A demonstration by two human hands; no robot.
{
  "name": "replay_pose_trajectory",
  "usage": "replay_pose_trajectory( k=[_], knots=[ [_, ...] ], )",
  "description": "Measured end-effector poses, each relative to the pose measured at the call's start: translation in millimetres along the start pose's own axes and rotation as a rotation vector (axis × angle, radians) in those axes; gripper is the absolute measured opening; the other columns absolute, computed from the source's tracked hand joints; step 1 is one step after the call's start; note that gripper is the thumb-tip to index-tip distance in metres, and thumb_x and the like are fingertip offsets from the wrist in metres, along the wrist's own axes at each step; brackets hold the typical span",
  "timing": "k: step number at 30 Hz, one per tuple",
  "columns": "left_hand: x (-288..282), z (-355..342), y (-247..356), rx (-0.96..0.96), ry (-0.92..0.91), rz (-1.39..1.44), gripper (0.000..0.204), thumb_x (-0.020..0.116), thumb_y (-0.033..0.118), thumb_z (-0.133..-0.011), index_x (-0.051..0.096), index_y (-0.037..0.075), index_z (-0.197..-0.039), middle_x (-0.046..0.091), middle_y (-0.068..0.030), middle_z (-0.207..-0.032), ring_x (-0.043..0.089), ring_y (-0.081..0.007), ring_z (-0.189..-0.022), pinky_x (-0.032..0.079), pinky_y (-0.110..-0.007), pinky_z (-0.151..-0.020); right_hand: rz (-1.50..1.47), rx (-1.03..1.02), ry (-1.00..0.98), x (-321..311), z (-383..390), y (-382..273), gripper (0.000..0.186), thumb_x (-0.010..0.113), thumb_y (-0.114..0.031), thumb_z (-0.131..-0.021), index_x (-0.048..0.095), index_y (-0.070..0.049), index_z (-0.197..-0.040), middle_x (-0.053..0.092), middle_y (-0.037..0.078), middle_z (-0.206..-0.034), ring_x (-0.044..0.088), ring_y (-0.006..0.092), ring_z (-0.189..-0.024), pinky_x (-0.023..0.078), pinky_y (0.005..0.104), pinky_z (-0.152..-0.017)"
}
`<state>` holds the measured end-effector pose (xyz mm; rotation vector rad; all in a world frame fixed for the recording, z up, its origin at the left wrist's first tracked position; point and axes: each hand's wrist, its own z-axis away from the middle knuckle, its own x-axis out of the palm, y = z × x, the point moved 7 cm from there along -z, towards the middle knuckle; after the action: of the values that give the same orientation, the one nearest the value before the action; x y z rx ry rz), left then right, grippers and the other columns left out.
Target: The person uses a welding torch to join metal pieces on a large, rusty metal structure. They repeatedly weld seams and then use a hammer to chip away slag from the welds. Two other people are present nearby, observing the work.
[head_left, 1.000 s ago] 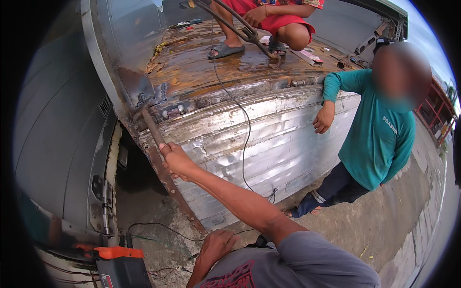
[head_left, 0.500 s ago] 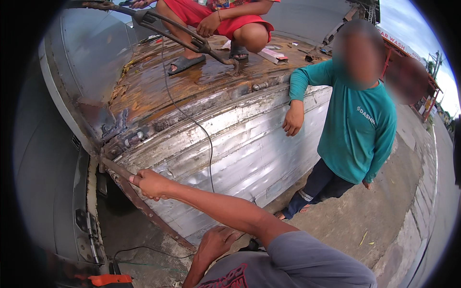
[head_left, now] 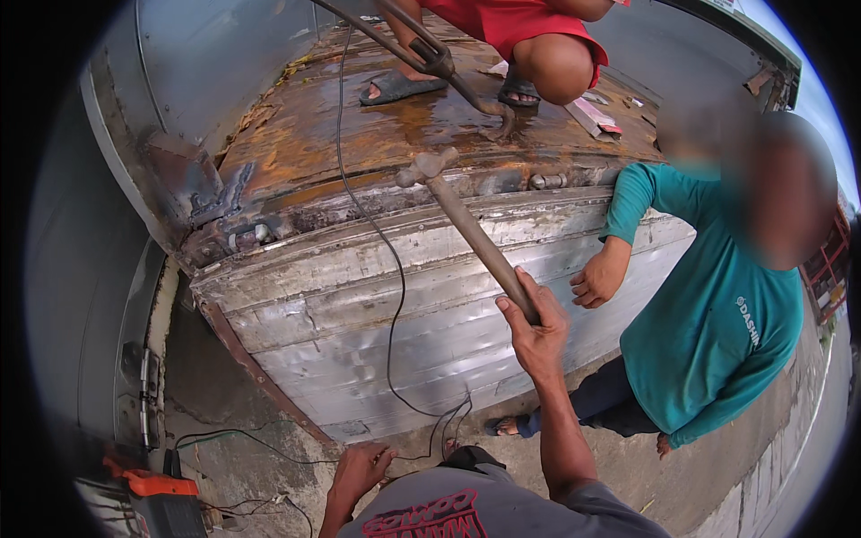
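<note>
One long-handled hammer (head_left: 466,229) is being gripped by the right hand (head_left: 535,330), fingers clenched round the shaft's lower end, its head lying at twelve o'clock on the rusty deck edge (head_left: 359,193). The left hand (head_left: 363,468) is hanging loosely spread near the ground, holding nothing. A strike seems to be in preparation; lifting and aiming would be needed. An orange-topped machine (head_left: 161,502) is sitting at seven o'clock.

Rusty, wet, orange-brown metal truck bed (head_left: 359,143) is bearing everything up top. A long, dull metal hammer (head_left: 466,224) is leaning with its head at the bed's rear edge. Two dark sandalled feet (head_left: 395,87) are standing on the wet plate. A thin black cable (head_left: 345,134) is trailing across it and down the dented silver tailgate panel (head_left: 404,305). A pinkish flat strip (head_left: 592,117) is lying near the right edge.
</note>
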<state>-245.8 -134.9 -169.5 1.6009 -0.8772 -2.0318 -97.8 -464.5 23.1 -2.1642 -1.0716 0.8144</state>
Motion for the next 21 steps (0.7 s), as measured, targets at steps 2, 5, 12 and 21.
replay_pose_trajectory(
  k=[2,5,12,21],
  knots=[
    [6.9,-2.6,6.6,-0.023,0.037,0.032,0.030,0.072,0.030,-0.097,0.078,0.001,-0.104,0.075,-0.0215,-0.094,0.071,-0.0428,-0.090,0.055,-0.049,-0.080,0.101,0.019,-0.024,4.8,-32.4,1.6,0.044,0.083,-0.016,-0.092,0.073,-0.007,-0.134,0.076,0.014,-0.098,0.070,0.0184,-0.080,0.054,0.0329,-0.071],
    [19.2,-0.9,25.4,-0.027,0.073,0.035,0.031,0.069,0.031,-0.099,0.076,0.002,-0.101,0.074,-0.0215,-0.092,0.070,-0.0436,-0.089,0.054,-0.051,-0.079,0.206,0.045,-0.075,30.5,-85.6,16.7,0.041,0.078,-0.024,-0.095,0.073,-0.008,-0.133,0.077,0.021,-0.105,0.075,0.0297,-0.085,0.056,0.0402,-0.074],
    [58.0,-19.0,61.3,0.007,0.010,-0.041,0.034,0.064,0.037,-0.103,0.075,0.006,-0.108,0.073,-0.0189,-0.097,0.070,-0.0426,-0.093,0.054,-0.052,-0.080,0.420,-0.003,-0.203,74.6,-186.1,26.6,0.037,0.067,-0.025,-0.099,0.073,-0.010,-0.132,0.077,0.026,-0.107,0.075,0.0441,-0.100,0.056,0.0491,-0.086],
    [56.5,-5.0,80.1,0.022,0.038,0.011,0.036,0.060,0.034,-0.103,0.070,0.002,-0.089,0.069,-0.0212,-0.092,0.068,-0.0451,-0.092,0.051,-0.057,-0.082,0.235,-0.102,-0.236,44.9,-158.0,14.3,0.055,0.066,-0.041,-0.104,0.066,0.000,-0.140,0.074,0.025,-0.120,0.073,0.0328,-0.099,0.055,0.0433,-0.083]
  ],
)
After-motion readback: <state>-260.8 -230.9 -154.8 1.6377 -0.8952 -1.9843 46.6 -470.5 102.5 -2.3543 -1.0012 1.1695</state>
